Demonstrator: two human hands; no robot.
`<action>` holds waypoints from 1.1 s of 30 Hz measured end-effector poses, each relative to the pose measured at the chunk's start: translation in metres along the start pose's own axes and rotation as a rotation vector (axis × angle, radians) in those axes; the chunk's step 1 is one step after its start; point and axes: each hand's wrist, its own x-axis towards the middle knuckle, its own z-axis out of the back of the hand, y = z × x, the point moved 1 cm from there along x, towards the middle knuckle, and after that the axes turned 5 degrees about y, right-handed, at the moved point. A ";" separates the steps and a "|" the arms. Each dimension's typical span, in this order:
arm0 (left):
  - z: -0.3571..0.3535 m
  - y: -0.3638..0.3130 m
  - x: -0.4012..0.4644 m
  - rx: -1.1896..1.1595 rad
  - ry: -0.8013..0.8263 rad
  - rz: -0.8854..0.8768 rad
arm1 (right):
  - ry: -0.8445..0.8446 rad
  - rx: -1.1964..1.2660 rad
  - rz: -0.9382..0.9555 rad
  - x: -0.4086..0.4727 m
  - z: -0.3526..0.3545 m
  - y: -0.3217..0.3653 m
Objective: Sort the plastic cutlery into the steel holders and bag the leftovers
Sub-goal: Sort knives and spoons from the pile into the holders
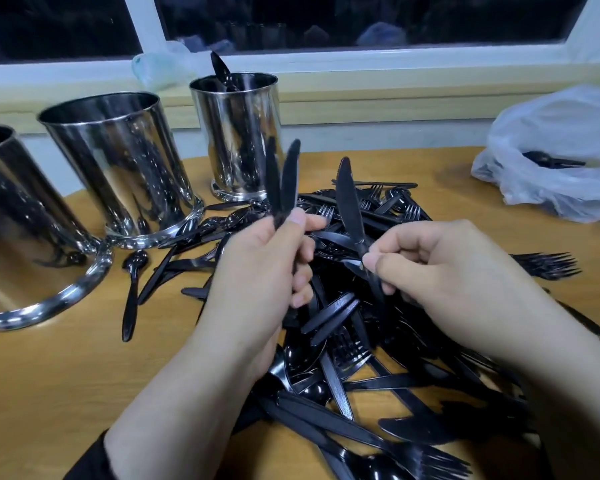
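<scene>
While a big heap of black cutlery covers the counter, left hand fingers grip two knives, right hand pinches a third knife; beyond, the far holder has a few pieces, the bag little — mostly unsorted!

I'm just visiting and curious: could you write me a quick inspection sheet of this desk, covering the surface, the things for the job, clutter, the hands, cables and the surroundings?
Surface: wooden table, bare wood showing at the front left.
Job's things: three steel holders; the left holder and middle holder show no cutlery, the right holder has a black piece sticking out. A pile of black cutlery covers the middle. A plastic bag at the right holds some black pieces.
Clutter: a stray spoon beside the pile; loose forks at the right.
Hands: left hand holds two knives upright; right hand pinches one knife.
Cables: nothing seen.
Surroundings: window sill behind, dark window, crumpled plastic on the sill.
</scene>
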 end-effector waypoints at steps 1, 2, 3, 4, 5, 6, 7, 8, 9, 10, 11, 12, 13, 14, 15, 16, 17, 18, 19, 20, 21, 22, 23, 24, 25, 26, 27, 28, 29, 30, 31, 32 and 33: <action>-0.003 0.002 -0.001 0.000 0.033 0.009 | 0.006 0.004 0.003 0.001 -0.003 0.001; -0.006 0.003 -0.002 0.012 0.065 0.014 | 0.013 0.007 0.006 0.001 -0.005 0.003; -0.009 0.005 -0.004 0.038 0.094 0.013 | 0.022 0.007 0.009 0.002 -0.007 0.005; -0.011 0.006 -0.004 0.069 0.121 0.007 | 0.034 0.003 0.013 0.001 -0.009 0.007; -0.013 0.007 -0.005 0.091 0.145 0.000 | 0.048 -0.012 0.017 0.001 -0.010 0.009; -0.015 0.006 -0.004 0.102 0.164 -0.004 | 0.054 -0.037 0.022 0.000 -0.009 0.011; -0.015 0.005 -0.004 0.108 0.170 -0.005 | 0.045 -0.065 0.026 0.000 -0.008 0.012; -0.014 0.003 -0.003 0.116 0.161 -0.008 | 0.014 -0.081 0.026 -0.001 -0.005 0.012; -0.011 0.000 -0.002 0.130 0.140 -0.017 | -0.035 -0.082 0.020 -0.003 0.000 0.010; -0.007 -0.003 -0.002 0.152 0.118 -0.033 | -0.085 -0.080 0.009 -0.005 0.004 0.008; -0.002 -0.006 -0.003 0.177 0.099 -0.053 | -0.124 -0.082 0.001 -0.009 0.009 0.007; 0.003 -0.009 -0.005 0.195 0.082 -0.072 | -0.144 -0.087 -0.002 -0.014 0.012 0.006; 0.008 -0.011 -0.008 0.201 0.069 -0.084 | -0.148 -0.096 0.002 -0.020 0.013 0.004; 0.013 -0.012 -0.012 0.197 0.059 -0.089 | -0.142 -0.110 0.007 -0.026 0.012 0.004; 0.017 -0.013 -0.018 0.181 0.053 -0.090 | -0.134 -0.127 0.014 -0.032 0.009 0.003; 0.020 -0.014 -0.024 0.151 0.057 -0.090 | -0.129 -0.144 0.027 -0.037 0.005 0.002; 0.022 -0.013 -0.032 0.109 0.069 -0.091 | -0.125 -0.161 0.041 -0.044 0.000 0.000; 0.023 -0.013 -0.041 0.063 0.084 -0.097 | -0.124 -0.176 0.053 -0.050 -0.005 -0.002; 0.024 -0.011 -0.050 0.029 0.085 -0.106 | -0.124 -0.186 0.063 -0.057 -0.010 -0.004; 0.026 -0.010 -0.058 0.016 0.069 -0.113 | -0.127 -0.192 0.076 -0.064 -0.015 -0.006; 0.027 -0.009 -0.067 0.021 0.042 -0.115 | -0.132 -0.201 0.096 -0.072 -0.019 -0.008; 0.028 -0.008 -0.075 0.032 0.020 -0.115 | -0.141 -0.218 0.122 -0.079 -0.024 -0.012; 0.028 -0.007 -0.083 0.039 0.012 -0.112 | -0.155 -0.237 0.152 -0.086 -0.027 -0.015; 0.026 -0.005 -0.092 0.041 0.012 -0.104 | -0.172 -0.254 0.184 -0.092 -0.030 -0.020; 0.024 -0.003 -0.100 0.041 0.014 -0.091 | -0.190 -0.273 0.218 -0.099 -0.032 -0.024; 0.022 0.001 -0.107 0.040 0.021 -0.078 | -0.209 -0.298 0.252 -0.105 -0.033 -0.029; 0.021 0.005 -0.113 0.040 0.033 -0.063 | -0.224 -0.326 0.279 -0.110 -0.034 -0.035; 0.018 0.009 -0.119 0.037 0.046 -0.052 | -0.228 -0.356 0.295 -0.114 -0.034 -0.039; 0.017 0.012 -0.123 0.028 0.058 -0.045 | -0.219 -0.387 0.297 -0.117 -0.034 -0.044; 0.015 0.014 -0.126 0.017 0.071 -0.044 | -0.201 -0.416 0.287 -0.120 -0.034 -0.047; 0.013 0.016 -0.128 0.005 0.080 -0.044 | -0.182 -0.440 0.273 -0.122 -0.033 -0.050; 0.012 0.016 -0.129 -0.009 0.089 -0.042 | -0.165 -0.462 0.259 -0.123 -0.033 -0.053; 0.010 0.016 -0.129 -0.021 0.101 -0.032 | -0.148 -0.482 0.246 -0.124 -0.032 -0.056</action>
